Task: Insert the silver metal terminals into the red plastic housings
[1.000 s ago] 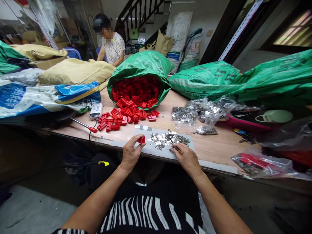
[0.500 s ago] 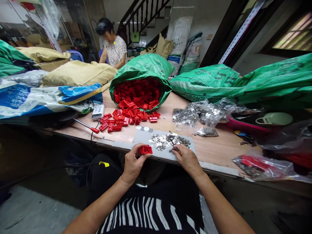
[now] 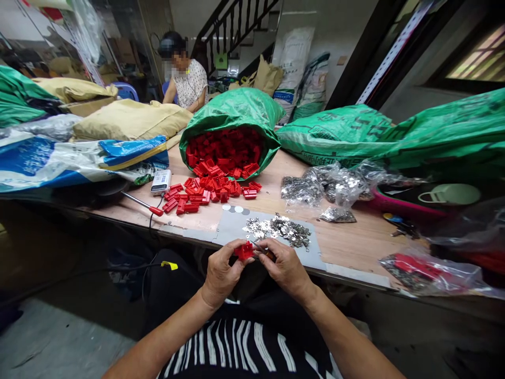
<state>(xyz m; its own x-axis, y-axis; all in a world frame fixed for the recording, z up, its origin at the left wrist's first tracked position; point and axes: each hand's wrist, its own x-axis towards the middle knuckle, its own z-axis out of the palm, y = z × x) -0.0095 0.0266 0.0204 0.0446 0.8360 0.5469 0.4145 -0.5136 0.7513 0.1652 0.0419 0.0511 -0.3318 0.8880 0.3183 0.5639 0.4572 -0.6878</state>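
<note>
My left hand (image 3: 224, 267) pinches a red plastic part (image 3: 244, 250) between thumb and fingers, just over the table's front edge. In my right hand (image 3: 287, 267) is a small tool with an orange-brown handle (image 3: 270, 255). Its thin metal tip points left and meets the red part, and my right fingertips are close beside it. Whether a small metal piece sits at the tip is too small to tell. Just beyond both hands, a pile of small shiny metal pieces (image 3: 292, 231) lies on a grey mat (image 3: 231, 226).
A green sack (image 3: 240, 105) lies with its mouth towards me, spilling red parts (image 3: 205, 196). Bagged metal pieces (image 3: 341, 184) are at the right, near a pink bin (image 3: 406, 204). A white device (image 3: 161, 181) and a red-tipped lever (image 3: 144, 204) are at left. Another person (image 3: 187, 79) sits beyond.
My right hand has moved left from the metal pile, bringing the tool to the red part. My left hand has shifted slightly right and turned the part.
</note>
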